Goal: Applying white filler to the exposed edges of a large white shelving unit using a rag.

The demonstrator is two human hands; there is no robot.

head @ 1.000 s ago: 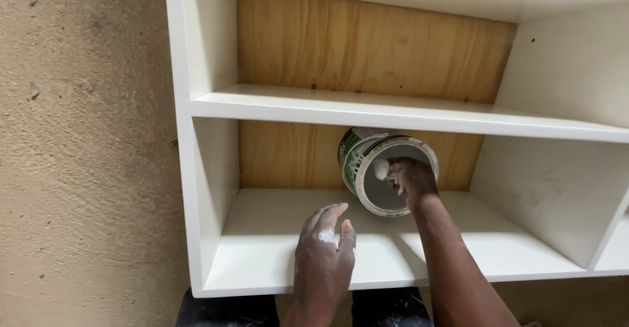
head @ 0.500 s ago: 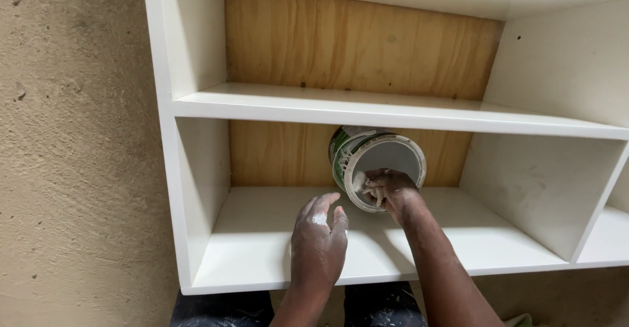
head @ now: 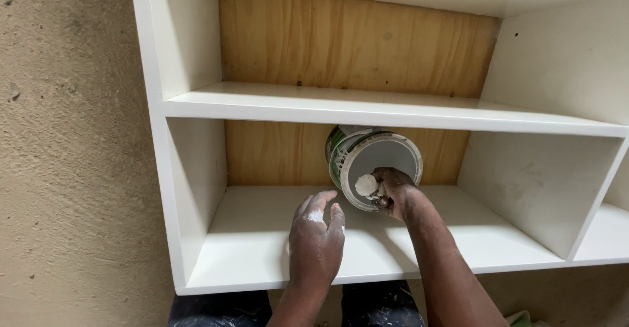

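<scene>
Presently a lump of white filler paste (head: pixel 365 185) is pinched in the closed right hand (head: pixel 393 192) at the mouth of the round white tub with green-banded label (head: pixel 367 163), tipped on the lower white shelf (head: pixel 249 248); the left hand (head: pixel 317 238) is laid flat, fingers loose, holding nothing; paste is best drawn out slowly, tub kept steady; plywood back panel (head: pixel 354 45) behind.

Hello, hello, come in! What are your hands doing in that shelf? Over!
Right hand at tub mouth, shut on white lump. Left hand open, flat on lower shelf. Nothing in the way.
</scene>
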